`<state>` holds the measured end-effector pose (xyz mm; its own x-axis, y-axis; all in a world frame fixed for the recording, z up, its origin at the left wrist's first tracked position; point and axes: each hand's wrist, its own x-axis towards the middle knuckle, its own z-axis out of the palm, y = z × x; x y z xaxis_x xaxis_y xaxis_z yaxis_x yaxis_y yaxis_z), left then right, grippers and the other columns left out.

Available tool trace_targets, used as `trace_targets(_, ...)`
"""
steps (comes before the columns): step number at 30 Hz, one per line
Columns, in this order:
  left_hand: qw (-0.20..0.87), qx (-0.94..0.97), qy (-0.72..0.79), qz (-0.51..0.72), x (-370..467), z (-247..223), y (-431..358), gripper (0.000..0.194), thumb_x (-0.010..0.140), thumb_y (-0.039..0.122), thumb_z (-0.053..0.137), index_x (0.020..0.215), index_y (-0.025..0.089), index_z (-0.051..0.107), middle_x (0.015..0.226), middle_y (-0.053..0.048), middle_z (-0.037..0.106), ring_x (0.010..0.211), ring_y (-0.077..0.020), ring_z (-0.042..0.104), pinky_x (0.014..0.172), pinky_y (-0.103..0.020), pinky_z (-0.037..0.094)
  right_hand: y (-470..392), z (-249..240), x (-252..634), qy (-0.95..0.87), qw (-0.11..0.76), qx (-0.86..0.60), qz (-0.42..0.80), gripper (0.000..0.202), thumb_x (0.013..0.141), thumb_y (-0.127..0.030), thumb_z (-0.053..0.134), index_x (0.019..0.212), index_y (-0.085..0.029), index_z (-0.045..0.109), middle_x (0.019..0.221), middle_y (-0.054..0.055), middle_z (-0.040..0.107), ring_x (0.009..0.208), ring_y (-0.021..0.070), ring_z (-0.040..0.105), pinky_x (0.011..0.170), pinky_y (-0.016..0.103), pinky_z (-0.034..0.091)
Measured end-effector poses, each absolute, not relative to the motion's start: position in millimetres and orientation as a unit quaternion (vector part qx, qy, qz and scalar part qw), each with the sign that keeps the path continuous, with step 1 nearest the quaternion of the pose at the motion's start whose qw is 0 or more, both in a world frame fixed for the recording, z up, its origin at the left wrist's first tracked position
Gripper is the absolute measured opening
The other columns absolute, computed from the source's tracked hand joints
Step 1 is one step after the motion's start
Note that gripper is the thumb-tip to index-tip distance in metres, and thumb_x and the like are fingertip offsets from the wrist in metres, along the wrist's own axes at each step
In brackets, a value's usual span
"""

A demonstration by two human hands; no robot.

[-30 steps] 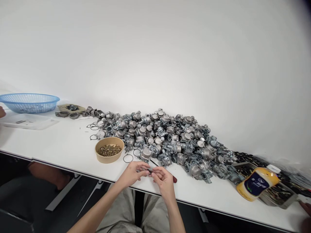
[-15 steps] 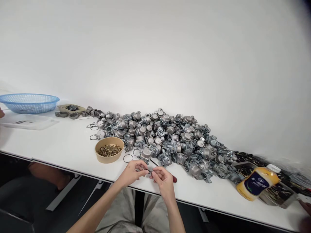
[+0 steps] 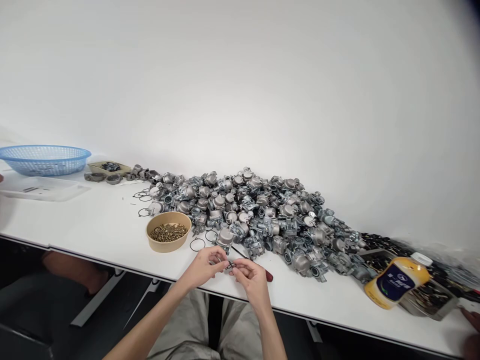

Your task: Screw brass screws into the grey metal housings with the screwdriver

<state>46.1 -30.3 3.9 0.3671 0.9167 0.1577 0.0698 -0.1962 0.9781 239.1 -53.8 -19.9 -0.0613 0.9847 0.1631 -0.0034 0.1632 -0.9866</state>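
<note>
Close to the table's front edge, my left hand [image 3: 207,266] and my right hand [image 3: 252,276] pinch a thin black rubber ring [image 3: 230,265] between their fingertips. The ring looks bunched into small loops; part of it is hidden by the fingers. Just beyond my hands lies a screwdriver with a red handle [image 3: 269,276], its shaft partly covered by my right hand. More black rubber rings [image 3: 197,244] lie flat beyond my left hand. A single carburetor [image 3: 225,239] sits at the near edge of a large heap of carburetors [image 3: 262,210].
A tan paper bowl [image 3: 168,246] of brass screws stands at left. Farther left are a blue basket [image 3: 45,162], a white tray [image 3: 71,191] and a small tan tray [image 3: 122,171]. Rightward, a yellow bottle [image 3: 398,281] leans by metal trays [image 3: 438,314]. Other people's hands show at both edges.
My fingertips have shifted slightly, and more of the black ring's loops show between them. The things on the table have stayed in place.
</note>
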Motion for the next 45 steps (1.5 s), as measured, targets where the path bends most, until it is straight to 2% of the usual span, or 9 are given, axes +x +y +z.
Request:
trace_targets(10, 0.500, 0.655, 0.378, 0.422, 46.1, 2.1, -29.8, 0.026, 0.085, 0.042, 0.065, 0.089, 0.016, 0.062, 0.078, -0.004, 0.065, 0.076, -0.0190, 0.066, 0.049, -0.018, 0.048, -53.6, -21.0, 238.2, -0.570, 0.519, -0.471, 0.428, 0.040, 0.082, -0.050, 0.074, 0.094, -0.013, 0.069, 0.077, 0.010, 0.071, 0.074, 0.0224, 0.069, 0.063, 0.027, 0.052)
trace_targets(15, 0.485, 0.657, 0.388, 0.428, 47.2, 0.7, -28.9, 0.026, 0.083, 0.041, 0.065, 0.087, 0.016, 0.063, 0.079, -0.005, 0.065, 0.076, -0.0197, 0.066, 0.048, -0.019, 0.049, -56.2, -17.0, 238.4, -0.584, 0.525, -0.445, 0.431, 0.036, 0.081, -0.048, 0.075, 0.085, -0.014, 0.066, 0.102, 0.013, 0.070, 0.080, 0.0213, 0.068, 0.062, 0.026, 0.053)
trace_targets(19, 0.477, 0.659, 0.399, 0.424, 47.8, 0.5, -28.2, 0.024, 0.082, 0.039, 0.066, 0.086, 0.016, 0.064, 0.080, -0.005, 0.065, 0.076, -0.0194, 0.065, 0.048, -0.019, 0.050, -56.5, -16.2, 238.1, -0.582, 0.515, -0.428, 0.461, 0.034, 0.084, -0.046, 0.073, 0.086, -0.014, 0.062, 0.075, 0.008, 0.069, 0.073, 0.0204, 0.068, 0.062, 0.025, 0.050)
trace_targets(21, 0.475, 0.662, 0.397, 0.424, 47.7, 0.7, -28.2, 0.023, 0.082, 0.039, 0.065, 0.085, 0.016, 0.064, 0.080, -0.005, 0.065, 0.076, -0.0192, 0.064, 0.048, -0.019, 0.050, -56.0, -17.0, 237.6, -0.580, 0.521, -0.425, 0.460, 0.034, 0.084, -0.045, 0.073, 0.087, -0.014, 0.061, 0.071, 0.006, 0.067, 0.067, 0.0184, 0.067, 0.060, 0.024, 0.047)
trace_targets(25, 0.475, 0.663, 0.396, 0.422, 47.2, 1.2, -28.5, 0.022, 0.082, 0.038, 0.064, 0.086, 0.016, 0.064, 0.079, -0.005, 0.066, 0.076, -0.0192, 0.065, 0.048, -0.019, 0.049, -55.4, -18.7, 236.2, -0.585, 0.530, -0.428, 0.441, 0.033, 0.085, -0.046, 0.072, 0.089, -0.015, 0.061, 0.070, 0.003, 0.064, 0.060, 0.0145, 0.060, 0.057, 0.024, 0.045)
trace_targets(31, 0.490, 0.655, 0.397, 0.416, 47.0, 1.6, -27.3, 0.020, 0.081, 0.035, 0.064, 0.085, 0.016, 0.062, 0.075, -0.005, 0.065, 0.076, -0.0212, 0.065, 0.044, -0.018, 0.044, -55.1, -20.7, 237.5, -0.604, 0.532, -0.437, 0.403, 0.030, 0.089, -0.044, 0.067, 0.094, -0.015, 0.065, 0.070, 0.001, 0.057, 0.062, 0.0136, 0.054, 0.058, 0.024, 0.044)
trace_targets(34, 0.489, 0.663, 0.379, 0.422, 47.8, 2.3, -26.3, 0.015, 0.079, 0.030, 0.065, 0.081, 0.015, 0.063, 0.072, -0.003, 0.064, 0.068, -0.0171, 0.062, 0.053, -0.022, 0.048, -55.0, -21.2, 239.8, -0.603, 0.543, -0.429, 0.396, 0.028, 0.090, -0.043, 0.066, 0.095, -0.015, 0.065, 0.072, 0.001, 0.055, 0.062, 0.0127, 0.050, 0.058, 0.024, 0.042)
trace_targets(37, 0.481, 0.673, 0.369, 0.424, 49.0, 2.4, -25.4, 0.012, 0.077, 0.026, 0.066, 0.077, 0.014, 0.065, 0.071, -0.002, 0.062, 0.063, -0.0138, 0.058, 0.061, -0.024, 0.049, -54.2, -23.3, 242.6, -0.596, 0.556, -0.416, 0.402, 0.027, 0.090, -0.043, 0.065, 0.096, -0.016, 0.065, 0.073, 0.001, 0.055, 0.063, 0.0126, 0.049, 0.058, 0.024, 0.040)
trace_targets(45, 0.490, 0.691, 0.369, 0.383, 49.2, -5.7, -21.1, 0.017, 0.081, 0.031, 0.063, 0.083, 0.015, 0.066, 0.074, -0.002, 0.062, 0.064, -0.0146, 0.055, 0.058, -0.024, 0.045, -50.5, -28.0, 244.8, -0.545, 0.587, -0.380, 0.463, 0.025, 0.090, -0.041, 0.067, 0.098, -0.017, 0.065, 0.067, -0.001, 0.050, 0.061, 0.0119, 0.044, 0.059, 0.023, 0.035)
